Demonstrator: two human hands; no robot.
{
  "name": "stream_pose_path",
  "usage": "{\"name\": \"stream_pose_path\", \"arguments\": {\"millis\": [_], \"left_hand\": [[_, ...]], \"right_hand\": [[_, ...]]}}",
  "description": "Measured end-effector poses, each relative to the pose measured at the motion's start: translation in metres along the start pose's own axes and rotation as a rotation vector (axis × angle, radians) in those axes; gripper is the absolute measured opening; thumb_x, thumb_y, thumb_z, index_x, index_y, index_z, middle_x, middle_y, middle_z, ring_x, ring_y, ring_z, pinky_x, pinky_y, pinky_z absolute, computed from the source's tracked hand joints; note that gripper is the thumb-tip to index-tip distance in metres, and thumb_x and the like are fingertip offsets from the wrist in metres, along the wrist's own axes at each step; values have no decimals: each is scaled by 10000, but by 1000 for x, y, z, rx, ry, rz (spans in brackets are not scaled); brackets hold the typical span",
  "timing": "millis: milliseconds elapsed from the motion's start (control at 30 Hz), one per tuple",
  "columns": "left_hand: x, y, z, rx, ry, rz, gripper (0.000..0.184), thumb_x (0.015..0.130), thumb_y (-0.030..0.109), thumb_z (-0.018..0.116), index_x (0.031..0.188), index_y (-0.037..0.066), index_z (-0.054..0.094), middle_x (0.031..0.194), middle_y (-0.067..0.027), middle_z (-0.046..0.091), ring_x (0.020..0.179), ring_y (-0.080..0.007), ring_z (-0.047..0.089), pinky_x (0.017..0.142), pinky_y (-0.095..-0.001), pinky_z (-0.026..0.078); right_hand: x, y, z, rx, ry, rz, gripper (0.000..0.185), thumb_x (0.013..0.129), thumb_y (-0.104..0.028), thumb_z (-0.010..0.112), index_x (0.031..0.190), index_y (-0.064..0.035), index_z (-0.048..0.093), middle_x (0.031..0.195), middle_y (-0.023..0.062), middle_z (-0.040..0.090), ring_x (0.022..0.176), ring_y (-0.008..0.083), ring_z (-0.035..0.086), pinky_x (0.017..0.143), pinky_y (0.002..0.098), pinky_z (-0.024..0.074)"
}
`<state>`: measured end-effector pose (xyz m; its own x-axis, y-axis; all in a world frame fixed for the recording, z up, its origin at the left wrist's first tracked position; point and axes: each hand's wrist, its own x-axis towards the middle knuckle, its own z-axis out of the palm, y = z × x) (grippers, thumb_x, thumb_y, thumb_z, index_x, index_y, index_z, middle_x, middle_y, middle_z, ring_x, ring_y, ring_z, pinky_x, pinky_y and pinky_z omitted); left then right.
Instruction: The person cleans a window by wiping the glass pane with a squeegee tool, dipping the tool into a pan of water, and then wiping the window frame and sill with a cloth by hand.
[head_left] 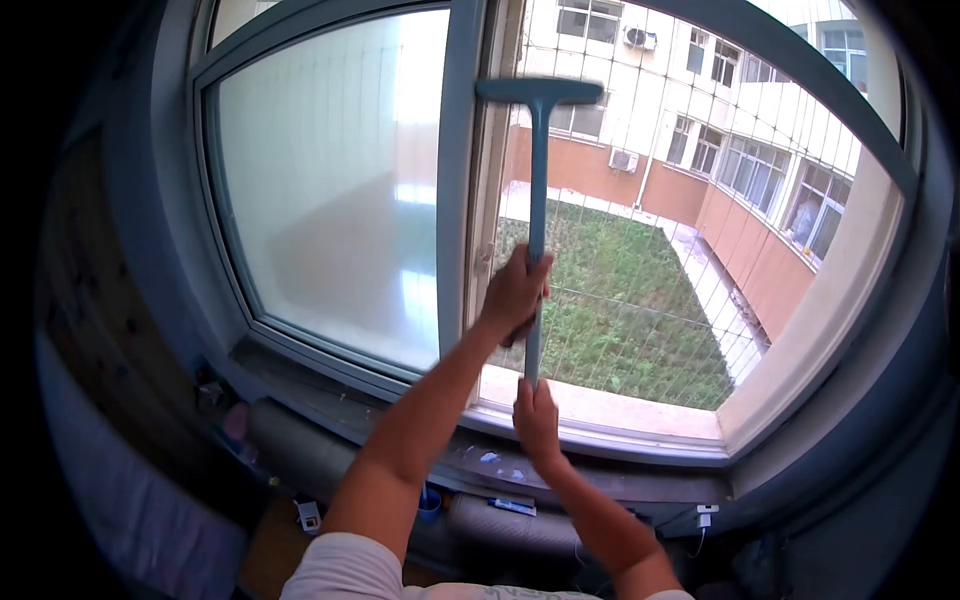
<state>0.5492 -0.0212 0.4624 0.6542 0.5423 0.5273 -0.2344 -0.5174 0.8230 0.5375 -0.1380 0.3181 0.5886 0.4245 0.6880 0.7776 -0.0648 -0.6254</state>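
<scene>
A blue-grey window squeegee (pixel 538 180) stands upright in front of me, its T-shaped head at the top. My left hand (pixel 520 292) is wrapped round the middle of the handle. Lower down, my right hand (pixel 538 412) grips the handle's end. The head is level with the upper part of the open right half of the window and its left end overlaps the upright frame (pixel 458 200). Whether the blade touches anything, I cannot tell. To the left is a frosted pane (pixel 330 200).
Wire mesh (pixel 640 290) spans the opening, with grass and buildings beyond. Below runs the windowsill (pixel 600 482), with white flakes on it. Under it are a grey padded roll (pixel 310 445), a blue cup (pixel 429 503), a blue-and-white packet (pixel 512 506) and a white charger (pixel 706 518).
</scene>
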Motion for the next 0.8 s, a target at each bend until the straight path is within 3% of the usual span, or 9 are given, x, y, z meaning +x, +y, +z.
{"name": "stream_pose_path", "arguments": {"millis": [133, 200, 400, 533, 600, 700, 733, 767, 800], "left_hand": [[-80, -66, 25, 35, -52, -208, 308, 818, 397, 435, 878, 94, 431, 573, -50, 558, 562, -228, 582, 538, -346, 440], [-132, -134, 52, 69, -54, -297, 321, 818, 395, 438, 875, 79, 427, 583, -62, 561, 596, -256, 584, 551, -359, 440], [-293, -178, 82, -364, -177, -730, 287, 833, 331, 453, 849, 49, 403, 538, -51, 541, 380, -139, 488, 379, -279, 395], [-269, -110, 81, -315, -214, -558, 285, 835, 316, 456, 878, 38, 413, 566, -51, 552, 454, -162, 531, 438, -285, 416], [-217, -82, 82, -125, -194, -186, 291, 823, 335, 474, 919, 66, 418, 578, -58, 556, 550, -209, 577, 505, -337, 436], [-113, -3, 74, -19, -171, -110, 277, 822, 343, 471, 918, 91, 410, 648, -113, 563, 625, -289, 581, 540, -388, 447], [-79, 7, 74, 27, -87, 276, 277, 828, 346, 460, 894, 81, 412, 618, -113, 558, 624, -281, 586, 534, -389, 447], [-53, 53, 64, -104, -108, 81, 272, 836, 338, 448, 851, 68, 427, 577, -94, 551, 606, -267, 587, 530, -382, 447], [-29, 72, 61, -83, -65, 184, 309, 835, 364, 432, 830, 55, 433, 547, -73, 546, 577, -269, 585, 542, -386, 444]], "right_hand": [[-81, 12, -15, 156, -241, 526, 244, 851, -270, 400, 813, -31, 424, 664, 226, 486, 656, 410, 489, 513, 464, 359], [-144, 45, -19, -2, -283, 445, 276, 848, -297, 403, 816, -23, 422, 687, 242, 509, 690, 429, 502, 560, 472, 367], [-283, 50, -78, -118, -612, 870, 356, 834, -370, 416, 825, -14, 411, 724, 263, 522, 759, 445, 502, 609, 474, 383], [-256, 21, -97, -36, -514, 859, 306, 837, -337, 397, 828, -31, 402, 693, 245, 519, 712, 437, 511, 542, 462, 378], [-229, 40, -82, -4, -297, 666, 283, 840, -316, 384, 819, -34, 396, 619, 211, 496, 607, 397, 515, 498, 445, 373], [-112, 18, -84, 172, -114, 499, 284, 867, -300, 386, 792, -26, 386, 539, 136, 465, 472, 226, 493, 414, 350, 356], [-76, 17, -87, 121, -109, 368, 294, 872, -308, 383, 774, -31, 375, 508, 111, 436, 442, 206, 472, 389, 330, 337], [-39, -3, -88, 227, -4, 438, 281, 873, -297, 391, 774, -35, 376, 495, 97, 417, 416, 196, 449, 382, 328, 324], [-11, -12, -91, 278, 37, 371, 260, 876, -275, 392, 771, -38, 378, 487, 86, 404, 404, 181, 432, 377, 326, 316]]}}
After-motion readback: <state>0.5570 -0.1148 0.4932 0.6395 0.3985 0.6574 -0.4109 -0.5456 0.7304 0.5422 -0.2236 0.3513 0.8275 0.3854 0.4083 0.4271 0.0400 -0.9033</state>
